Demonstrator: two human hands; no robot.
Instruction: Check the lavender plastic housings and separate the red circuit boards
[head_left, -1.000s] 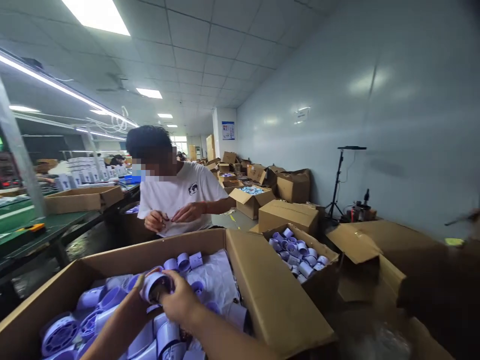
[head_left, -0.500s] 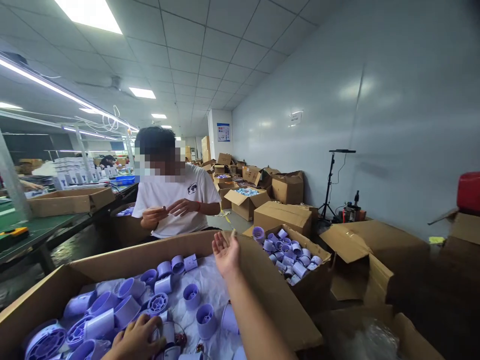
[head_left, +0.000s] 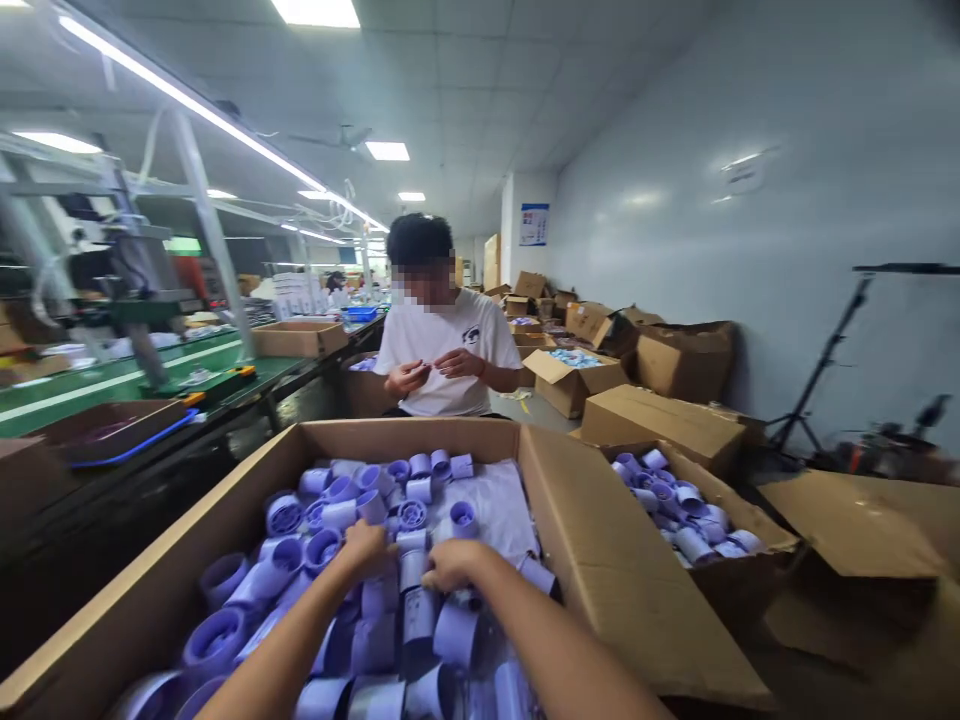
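A long workshop with a grey wall on the right and a green table on the left surrounds a large cardboard box of lilac cups. The cups lie heaped inside, directly under and around both hands. The left grip is curled down among them near the middle; the right grip is bent beside a pale cup just to its left. Whether either one pinches a cup I cannot tell, as the fingertips are hidden or blurred.

The box's walls rise to the left and on the far side, and a broad flap slopes outward on the right. The most open room is at the far right, where a pale sheet shows around an upright cup.

Beyond the far wall sits a co-worker, both hands together. Right of the flap stand a smaller box of cups and an open carton; a tripod is behind.
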